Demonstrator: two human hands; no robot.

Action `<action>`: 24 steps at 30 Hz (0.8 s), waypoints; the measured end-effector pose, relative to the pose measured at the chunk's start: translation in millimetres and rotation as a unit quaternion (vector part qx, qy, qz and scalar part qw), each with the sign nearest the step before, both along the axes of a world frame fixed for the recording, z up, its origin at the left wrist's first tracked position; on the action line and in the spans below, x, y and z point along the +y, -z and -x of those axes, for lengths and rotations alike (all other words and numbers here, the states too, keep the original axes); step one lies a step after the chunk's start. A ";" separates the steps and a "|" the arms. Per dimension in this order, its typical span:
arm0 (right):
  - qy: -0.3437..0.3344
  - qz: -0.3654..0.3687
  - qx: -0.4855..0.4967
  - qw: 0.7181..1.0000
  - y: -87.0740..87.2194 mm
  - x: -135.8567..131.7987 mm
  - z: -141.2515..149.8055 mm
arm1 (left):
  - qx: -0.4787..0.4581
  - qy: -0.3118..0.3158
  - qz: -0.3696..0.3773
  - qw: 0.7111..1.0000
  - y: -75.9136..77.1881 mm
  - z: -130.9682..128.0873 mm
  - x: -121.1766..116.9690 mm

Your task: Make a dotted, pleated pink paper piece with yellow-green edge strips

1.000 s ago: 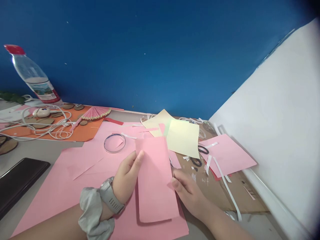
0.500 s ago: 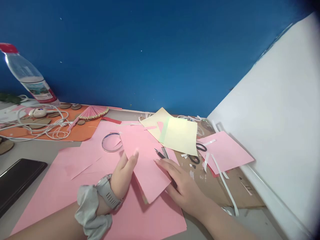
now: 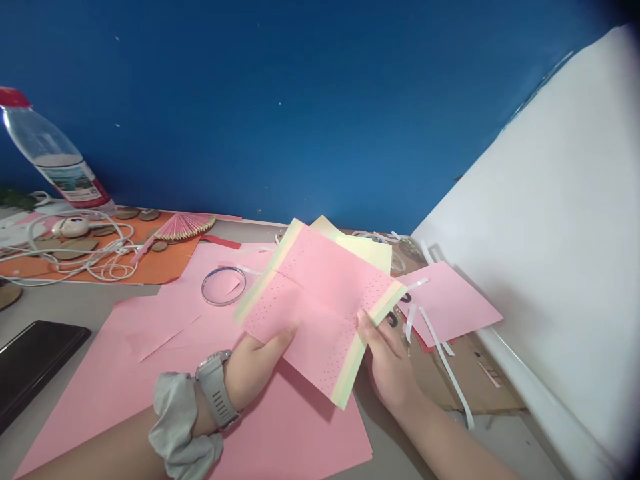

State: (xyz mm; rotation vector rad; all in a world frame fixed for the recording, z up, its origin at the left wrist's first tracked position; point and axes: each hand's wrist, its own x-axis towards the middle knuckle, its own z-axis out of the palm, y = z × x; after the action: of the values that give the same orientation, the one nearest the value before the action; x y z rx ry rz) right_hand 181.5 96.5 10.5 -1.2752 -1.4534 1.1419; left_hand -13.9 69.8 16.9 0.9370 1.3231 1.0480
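Observation:
A pink sheet of paper [image 3: 325, 287] is held up, unfolded, between my hands. Pale yellow and green strips line two opposite edges, with rows of small dark dots beside them, and crease lines cross the middle. My left hand [image 3: 257, 367], below a grey watch and a grey scrunchie, grips the near left edge with the thumb on top. At the right edge my right hand [image 3: 390, 360] pinches the strip, thumb on top and fingers underneath. Larger pink sheets [image 3: 165, 393] lie on the table under it. The pen seen before is out of sight.
At the left are a black phone [image 3: 37, 367], a white cable [image 3: 110, 260], a bottle [image 3: 65, 160] and a pink paper fan [image 3: 183, 227]. A tape roll [image 3: 223, 286] lies behind my left hand. Right are scissors [image 3: 393, 319], paper strips [image 3: 447, 367] and a pink sheet [image 3: 453, 303].
The folded pink paper has been opened out, showing its dotted inner side and coloured edges. My right hand has moved to its right edge, and the pen has gone from view.

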 end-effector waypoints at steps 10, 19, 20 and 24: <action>0.074 -0.008 -0.091 0.993 -13.7 8.3 -11.6 | 0.036 -0.076 -0.161 0.983 11.2 10.5 14.3; 0.021 -0.021 -0.031 0.999 -13.7 20.9 -9.7 | -0.023 -0.122 -0.164 0.979 7.1 18.1 24.0; 0.017 -0.024 -0.027 0.999 -14.5 20.7 -9.8 | -0.021 -0.102 -0.145 0.984 1.6 20.3 24.9; -0.008 -0.021 -0.001 1.000 -20.9 17.5 -12.8 | 0.040 -0.063 -0.143 0.987 -21.7 33.0 22.7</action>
State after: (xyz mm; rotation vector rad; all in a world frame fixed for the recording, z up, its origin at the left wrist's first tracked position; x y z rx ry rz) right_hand 194.3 114.0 31.4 -1.2384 -1.4838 1.1137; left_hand -46.9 92.5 38.5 1.1297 1.3343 1.3352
